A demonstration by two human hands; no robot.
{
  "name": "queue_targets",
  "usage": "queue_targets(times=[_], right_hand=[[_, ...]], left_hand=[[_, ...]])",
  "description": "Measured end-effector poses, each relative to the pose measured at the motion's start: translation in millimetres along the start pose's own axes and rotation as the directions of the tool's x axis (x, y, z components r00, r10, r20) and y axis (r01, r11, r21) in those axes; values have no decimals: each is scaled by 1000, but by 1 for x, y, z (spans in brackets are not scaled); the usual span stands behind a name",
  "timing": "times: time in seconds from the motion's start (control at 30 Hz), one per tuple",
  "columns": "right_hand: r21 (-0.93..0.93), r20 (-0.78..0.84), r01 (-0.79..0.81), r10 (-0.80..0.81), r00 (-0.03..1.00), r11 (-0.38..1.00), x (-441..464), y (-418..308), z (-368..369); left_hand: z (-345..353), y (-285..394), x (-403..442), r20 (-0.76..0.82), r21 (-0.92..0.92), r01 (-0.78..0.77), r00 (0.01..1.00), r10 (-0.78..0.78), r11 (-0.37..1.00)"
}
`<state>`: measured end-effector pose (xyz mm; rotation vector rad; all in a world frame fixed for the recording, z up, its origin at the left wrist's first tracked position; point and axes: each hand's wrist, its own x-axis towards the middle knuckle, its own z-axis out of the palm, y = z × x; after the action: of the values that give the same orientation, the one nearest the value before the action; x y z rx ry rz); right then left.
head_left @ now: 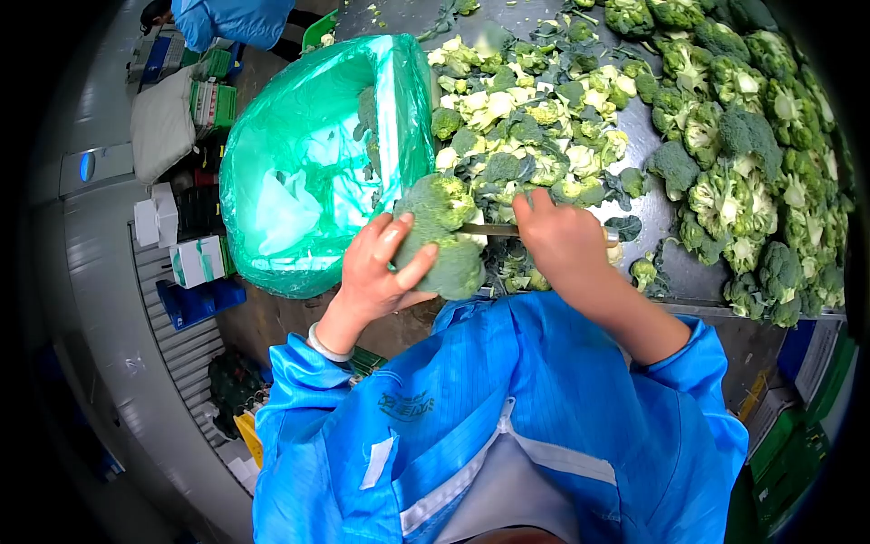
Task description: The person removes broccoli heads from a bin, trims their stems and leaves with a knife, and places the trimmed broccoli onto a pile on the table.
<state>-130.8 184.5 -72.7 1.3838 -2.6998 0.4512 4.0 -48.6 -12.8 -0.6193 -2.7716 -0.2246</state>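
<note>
My left hand is wrapped round a large broccoli head, its fingers pressed into the green crown. In my right hand is a knife, gripped in a closed fist with the blade pointing left. The blade meets the right side of the broccoli near its stem; how deep it sits I cannot tell. Both hands are at the near edge of the metal table. Just beyond my left hand stands a bin lined with a green plastic bag, with some broccoli against its inner right wall.
Cut broccoli pieces lie heaped beyond my hands. Whole broccoli heads are piled along the table's right side. Crates and boxes stand on the left. A person in a blue garment is at the upper left.
</note>
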Motion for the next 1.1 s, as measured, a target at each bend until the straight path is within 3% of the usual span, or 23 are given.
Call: queue_targets(times=[0.03,0.13,0.17,0.2,0.23,0.27,0.33,0.37,0.43,0.47,0.5,0.53,0.57,0.63,0.67,0.73,0.77,0.8,0.83,0.87,0.9,1.0,1.1], right_hand=[[-47,3,-49,49,999,998,0,-3,10],[44,103,-136,131,986,990,1,6,39],[373,189,-291,235,953,881,-4,15,50],[636,301,-427,302,904,643,-5,26,52],[799,421,-513,318,849,312,-3,34,55],[806,526,-565,225,820,174,-6,38,58],[730,680,-678,-4,733,-89,-3,35,24],[955,285,-292,127,950,44,-10,23,59],[914,400,-406,127,908,26,8,10,14],[888,459,-454,93,883,-73,11,0,8],[930,345,-357,130,930,86,15,-6,7],[939,343,-333,151,927,-87,17,-11,19],[881,376,-307,141,916,-360,18,-10,10],[848,480,-396,191,856,-353,12,7,-7],[874,475,-415,262,840,-251,8,16,-2],[875,379,-474,471,797,98,-2,51,-15],[879,309,-455,556,771,143,-5,72,-16],[837,205,-465,620,757,290,-11,109,1],[776,201,-538,679,706,329,-2,125,-54],[643,286,-726,803,522,243,7,151,-76],[706,68,-583,781,621,402,9,177,-93],[480,-316,-525,697,644,703,34,286,-117],[66,-436,-683,637,636,727,72,378,-143]], left_hand=[[0,1,3,54,26,-2,999,1,1000],[8,4,10,127,178,18,991,-41,984],[12,1,3,74,166,39,996,-52,985],[14,0,-1,-6,137,82,997,-82,987],[16,-1,-5,-86,107,119,990,-110,987],[14,-1,-11,-154,71,163,976,-151,984],[8,-4,-14,-93,80,135,988,-127,988],[10,-7,-14,-92,71,119,989,-113,990],[17,-4,-6,-131,52,82,989,-75,995],[23,-1,-3,-166,72,40,986,-27,997],[30,1,0,-208,88,-6,978,24,996],[38,4,4,-252,107,-50,965,76,993],[44,8,11,-260,59,1,966,15,998],[45,11,25,-225,-48,36,973,-46,998],[45,14,30,-217,-104,59,973,-81,993],[45,21,36,-189,-209,116,969,-156,971],[45,18,35,-162,-215,126,973,-162,969],[42,19,35,-93,-217,183,974,-207,959],[38,20,36,-26,-213,241,967,-252,947],[36,20,36,42,-203,302,953,-300,932],[36,19,34,54,-203,322,947,-318,925],[33,22,35,98,-187,362,932,-349,913],[25,23,42,110,-160,406,913,-392,900]])
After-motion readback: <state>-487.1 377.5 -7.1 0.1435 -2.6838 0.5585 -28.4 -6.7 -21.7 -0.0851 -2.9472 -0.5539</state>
